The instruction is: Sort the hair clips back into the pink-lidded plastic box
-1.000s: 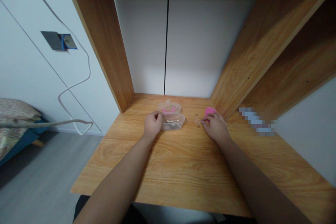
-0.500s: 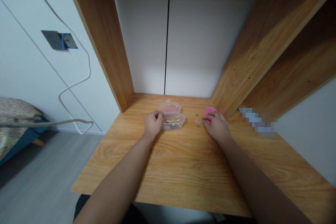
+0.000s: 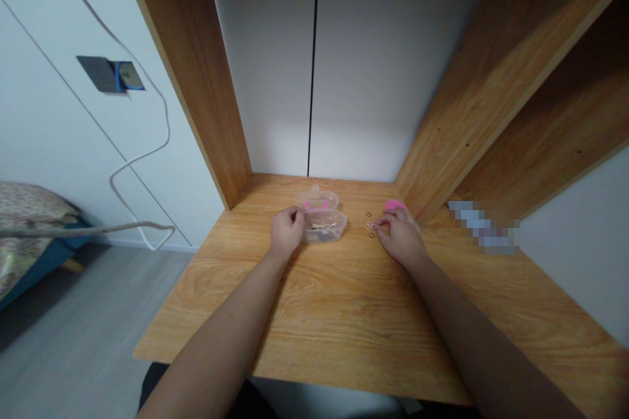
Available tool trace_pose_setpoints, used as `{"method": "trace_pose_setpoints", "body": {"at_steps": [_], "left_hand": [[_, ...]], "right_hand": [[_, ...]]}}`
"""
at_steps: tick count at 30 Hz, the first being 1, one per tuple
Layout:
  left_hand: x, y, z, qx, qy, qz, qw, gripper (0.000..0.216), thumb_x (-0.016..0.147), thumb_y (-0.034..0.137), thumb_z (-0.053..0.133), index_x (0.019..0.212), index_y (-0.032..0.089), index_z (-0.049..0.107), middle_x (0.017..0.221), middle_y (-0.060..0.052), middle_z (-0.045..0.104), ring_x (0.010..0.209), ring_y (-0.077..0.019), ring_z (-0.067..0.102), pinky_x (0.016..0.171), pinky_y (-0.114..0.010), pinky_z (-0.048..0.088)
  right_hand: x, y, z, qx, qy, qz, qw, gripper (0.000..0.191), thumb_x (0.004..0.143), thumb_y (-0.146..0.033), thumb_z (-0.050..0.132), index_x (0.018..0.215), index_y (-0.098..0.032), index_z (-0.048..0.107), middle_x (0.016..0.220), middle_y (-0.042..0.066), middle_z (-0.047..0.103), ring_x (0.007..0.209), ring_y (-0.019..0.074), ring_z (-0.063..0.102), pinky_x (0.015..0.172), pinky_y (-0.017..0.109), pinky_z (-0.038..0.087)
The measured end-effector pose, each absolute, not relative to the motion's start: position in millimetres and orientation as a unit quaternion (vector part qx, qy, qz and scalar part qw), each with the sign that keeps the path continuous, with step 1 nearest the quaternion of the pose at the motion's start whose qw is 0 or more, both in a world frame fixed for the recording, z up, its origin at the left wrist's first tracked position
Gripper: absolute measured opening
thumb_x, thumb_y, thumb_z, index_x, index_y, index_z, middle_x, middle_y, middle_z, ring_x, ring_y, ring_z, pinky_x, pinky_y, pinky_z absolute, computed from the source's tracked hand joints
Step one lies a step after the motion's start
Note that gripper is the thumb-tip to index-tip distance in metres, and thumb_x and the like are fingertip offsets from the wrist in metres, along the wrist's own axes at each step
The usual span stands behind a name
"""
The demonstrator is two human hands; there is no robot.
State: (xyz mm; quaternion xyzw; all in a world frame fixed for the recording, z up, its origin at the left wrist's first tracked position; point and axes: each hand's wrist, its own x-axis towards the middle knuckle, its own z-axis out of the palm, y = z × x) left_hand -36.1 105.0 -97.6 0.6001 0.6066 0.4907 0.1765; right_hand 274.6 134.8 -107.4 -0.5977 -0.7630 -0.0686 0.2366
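Observation:
A clear plastic box point(image 3: 339, 230) stands on the desk with its lid point(image 3: 301, 198) hinged back behind it. Small light-coloured, pin-like pieces point(image 3: 327, 226) and darker ones lie inside. My left hand point(image 3: 285, 233) is closed on the box's left end. To the right, my right hand point(image 3: 403, 237) rests low over the desk, thumb and fingertips brought together beside small pale pink bands point(image 3: 368, 226). What sits between those fingertips is too small to make out. Dark little rings point(image 3: 372, 235) lie close by. Behind the right fingers a pink object point(image 3: 393, 204) is partly hidden.
Upright wooden panels flank the desk point(image 3: 314, 314) on the left point(image 3: 196, 91) and right point(image 3: 472, 111), with a shelf overhead. A blurred-out item point(image 3: 484, 229) lies at the far right. A white cable point(image 3: 167, 118) hangs at the left wall.
My right hand has shifted slightly left, off the pink object and toward the pale bands, its fingertips drawing together. My left hand and the box have stayed put.

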Motion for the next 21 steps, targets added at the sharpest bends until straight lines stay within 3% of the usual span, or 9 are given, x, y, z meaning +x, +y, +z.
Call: {"method": "trace_pose_setpoints", "body": {"at_steps": [8,14,21], "left_hand": [[-36.8,104.0,-97.4,0.603,0.61,0.483,0.179,0.03,0.087,0.023,0.046,0.082,0.016,0.075,0.08,-0.006,0.075,0.074,-0.0184,0.066,0.066,-0.024,0.043],[-37.2,105.1,-98.8,0.6,0.603,0.493,0.182,0.03,0.087,0.023,0.047,0.082,0.016,0.076,0.081,-0.006,0.076,0.076,-0.0187,0.067,0.068,-0.025,0.043],[-36.8,105.1,-99.1,0.605,0.604,0.485,0.186,0.03,0.087,0.023,0.046,0.082,0.016,0.075,0.079,-0.005,0.075,0.073,-0.018,0.066,0.065,-0.024,0.042]], "right_hand": [[272.8,146.6,-112.9,-0.612,-0.745,-0.09,0.25,0.023,0.089,-0.038,0.058,0.087,-0.023,0.076,0.121,0.012,0.064,0.13,0.033,0.046,0.111,0.051,0.035],[272.1,149.1,-116.3,-0.604,-0.755,-0.085,0.24,0.029,0.092,-0.041,0.058,0.105,-0.026,0.078,0.126,0.013,0.062,0.133,0.034,0.043,0.112,0.053,0.034],[275.4,150.5,-119.2,-0.577,-0.779,-0.066,0.238,0.026,0.093,-0.04,0.056,0.104,-0.029,0.078,0.127,0.01,0.062,0.134,0.0323,0.043,0.113,0.053,0.032]]}}
